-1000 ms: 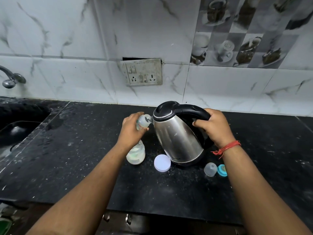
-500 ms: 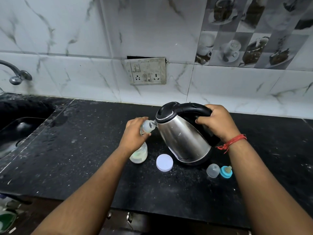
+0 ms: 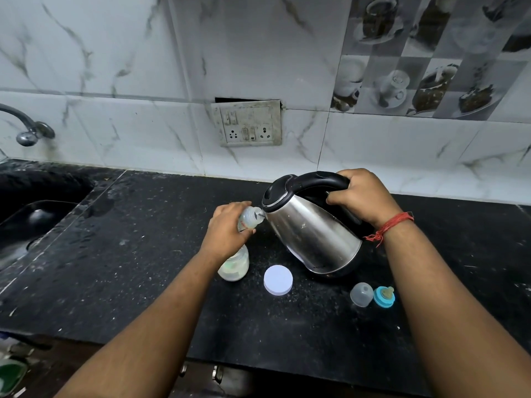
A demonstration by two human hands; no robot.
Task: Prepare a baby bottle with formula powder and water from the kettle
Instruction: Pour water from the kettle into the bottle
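My left hand [image 3: 227, 232] grips a clear baby bottle [image 3: 234, 264] that stands on the black counter [image 3: 143, 268], with whitish contents at its bottom. My right hand [image 3: 360, 196] holds the black handle of a steel kettle [image 3: 313, 234], tilted left so its spout touches the bottle's open neck. Near the front, right of the kettle, lie a clear bottle cap [image 3: 361, 294] and a blue ring with a teat [image 3: 384, 296].
A round white lid [image 3: 278, 280] lies on the counter between bottle and kettle. A dark sink [image 3: 31, 219] with a tap [image 3: 27, 130] is at the left. A socket plate [image 3: 247, 123] sits on the tiled wall behind.
The kettle stays tilted against the bottle's neck and both hands keep their grip. Only the camera view has shifted slightly.
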